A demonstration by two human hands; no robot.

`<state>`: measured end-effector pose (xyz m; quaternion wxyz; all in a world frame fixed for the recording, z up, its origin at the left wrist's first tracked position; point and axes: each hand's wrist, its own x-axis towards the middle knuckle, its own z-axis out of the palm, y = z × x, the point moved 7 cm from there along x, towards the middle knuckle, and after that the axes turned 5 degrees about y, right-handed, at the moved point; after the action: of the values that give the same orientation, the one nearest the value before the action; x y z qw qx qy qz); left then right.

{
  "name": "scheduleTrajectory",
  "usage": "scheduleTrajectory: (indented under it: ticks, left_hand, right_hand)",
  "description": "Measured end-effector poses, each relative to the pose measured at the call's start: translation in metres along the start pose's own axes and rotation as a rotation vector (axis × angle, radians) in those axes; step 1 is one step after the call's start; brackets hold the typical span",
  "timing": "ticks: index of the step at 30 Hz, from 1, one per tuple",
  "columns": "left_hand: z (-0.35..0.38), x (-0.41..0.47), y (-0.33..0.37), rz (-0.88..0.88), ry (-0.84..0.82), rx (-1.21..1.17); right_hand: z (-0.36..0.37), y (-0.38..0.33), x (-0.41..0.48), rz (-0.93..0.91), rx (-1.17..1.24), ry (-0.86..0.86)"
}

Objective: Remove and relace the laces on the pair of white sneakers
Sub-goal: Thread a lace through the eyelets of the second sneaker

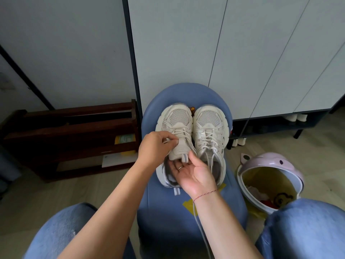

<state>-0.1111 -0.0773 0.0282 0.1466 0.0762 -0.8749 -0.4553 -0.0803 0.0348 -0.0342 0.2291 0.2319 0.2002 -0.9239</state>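
Now my left hand pinches a lace between thumb and curled fingers, at the left sneaker, beside its tongue. My right hand lies palm up just below it, fingers nearly straight, slipped under that tongue. The right sneaker stands just right of both hands, touching its pair on a blue stool.

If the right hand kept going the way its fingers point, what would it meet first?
Probably the tongue of the sneaker whose lace the left hand pinches. The right hand lies palm up with fingertips at that shoe's opening, just below the tongue. Depth is unclear; it may already touch.
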Motion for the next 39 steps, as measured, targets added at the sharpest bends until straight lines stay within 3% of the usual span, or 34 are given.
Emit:
scheduleTrajectory:
  ticks: [4,6,8,11,13,15,19,24,28,33,36,39]
  left_hand:
    - [-0.016,-0.011,0.017,0.109,0.153,0.115]
    - [-0.026,-0.022,0.020,0.036,0.270,-0.020]
    - [-0.013,-0.036,0.008,-0.273,0.242,-0.311]
    - [0.038,-0.071,-0.004,-0.832,0.021,-0.793]
    - [0.058,-0.086,-0.007,-1.014,-0.082,-0.919]
    - [0.065,-0.092,-0.012,-1.089,-0.101,-0.942]
    - [0.083,-0.099,-0.014,-1.174,-0.116,-1.034]
    - [0.082,-0.081,-0.022,-1.170,0.032,-1.240]
    - [0.081,-0.068,-0.019,-1.136,-0.074,-1.313]
    - [0.088,-0.063,-0.016,-1.075,-0.065,-1.421]
    - [0.091,-0.059,-0.014,-1.051,-0.027,-1.436]
    - [0.092,-0.058,-0.010,-1.050,-0.015,-1.431]
  right_hand:
    - [-0.003,-0.001,-0.005,0.017,-0.062,0.035]
    - [-0.008,-0.005,-0.008,0.025,-0.142,0.055]
    - [-0.013,-0.009,-0.011,0.036,-0.251,0.070]
    - [-0.019,-0.016,-0.017,0.039,-0.458,0.124]
    - [-0.020,-0.025,-0.020,0.000,-0.655,0.152]
    - [-0.022,-0.035,-0.020,-0.045,-0.801,0.167]
    - [-0.023,-0.049,-0.020,-0.084,-0.962,0.169]
    - [-0.023,-0.053,-0.023,-0.045,-0.995,0.160]
    - [-0.020,-0.052,-0.026,-0.059,-1.045,0.167]
    - [0.001,-0.079,-0.025,-0.457,-1.347,0.195]
    - [0.028,-0.091,-0.023,-0.764,-1.543,0.077]
    - [0.045,-0.091,-0.015,-0.857,-1.615,-0.033]
